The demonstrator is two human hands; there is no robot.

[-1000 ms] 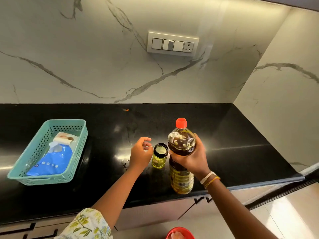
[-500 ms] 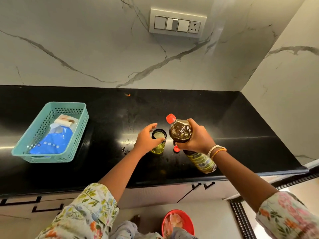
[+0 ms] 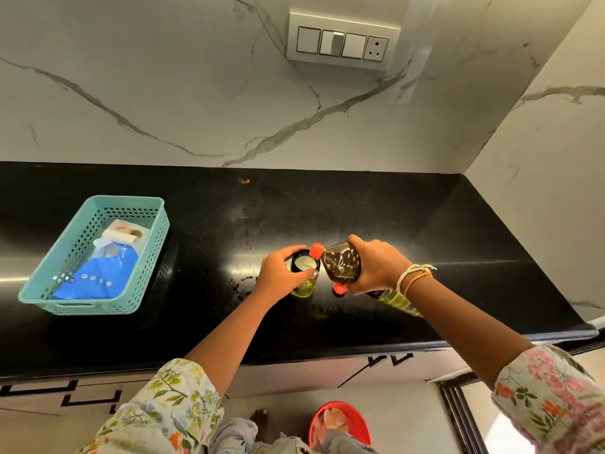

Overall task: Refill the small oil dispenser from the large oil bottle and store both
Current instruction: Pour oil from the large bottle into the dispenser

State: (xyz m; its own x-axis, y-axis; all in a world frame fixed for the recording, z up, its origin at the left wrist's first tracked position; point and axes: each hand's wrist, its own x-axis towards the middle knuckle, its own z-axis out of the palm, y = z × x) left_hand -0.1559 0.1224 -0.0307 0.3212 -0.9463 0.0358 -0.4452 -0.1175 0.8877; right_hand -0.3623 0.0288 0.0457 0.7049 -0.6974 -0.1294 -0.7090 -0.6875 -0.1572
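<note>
Against a white marble wall [image 3: 196, 93] with grey veins runs a black counter [image 3: 376, 211], glossy and catching the light. On its left part sits a teal basket [image 3: 42, 290] with perforated sides, holding a blue packet [image 3: 95, 276] and a pale wrapped item behind it. A grey switch plate [image 3: 342, 40] with three switches and a socket hangs on the wall above.

Near the counter's middle, the large oil bottle [image 3: 340, 265] is tilted well over to the left, its red-collared neck resting at the rim of the small oil dispenser [image 3: 304, 273]. The bottle is clear plastic with dark brown oil in its shoulder and a yellow-green label lower down. The right hand [image 3: 376, 267] wraps its fingers round the bottle's upper body; thread bands circle that wrist. The dispenser stands upright on the counter, a yellow-green glass jar with a dark open mouth. The left hand [image 3: 281, 273] curls round it, thumb at its near side. A small red cap [image 3: 339, 289] lies on the counter just under the bottle.
</note>
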